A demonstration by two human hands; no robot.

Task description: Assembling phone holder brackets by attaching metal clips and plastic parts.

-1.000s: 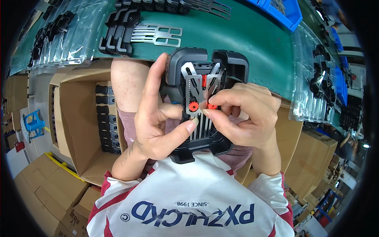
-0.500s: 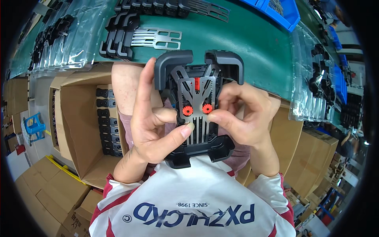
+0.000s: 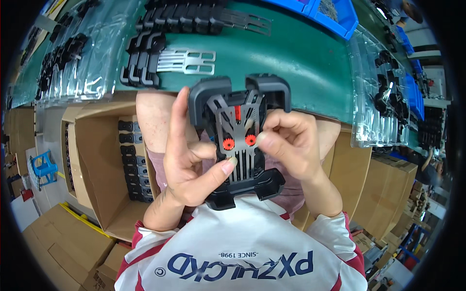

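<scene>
A black phone holder [image 3: 242,162] with hooked corner arms, a slotted metal plate and a red piece at the top is held over my lap. My left hand [image 3: 187,165] grips its left side, thumb on the plate, index finger pointing up along the edge. Two small red gears sit on the plate, a left gear [image 3: 228,144] and a right gear [image 3: 250,140]. My right hand [image 3: 291,143] is at the holder's right side, fingers curled, thumb tip beside the right gear. Its fingertips are blurred, and whatever they pinch is hidden.
Black clamp parts with metal plates [image 3: 187,60] lie in rows on the green table [image 3: 291,58]. Blue bins [image 3: 335,19] stand at the back. Clear plastic trays [image 3: 381,97] of black parts flank the table. An open cardboard box [image 3: 104,169] with stacked parts is at left.
The holder and both hands sit slightly lower in the picture. My right hand has shifted from the holder's right edge, and a blurred fingertip now shows over the plate above the right gear.
</scene>
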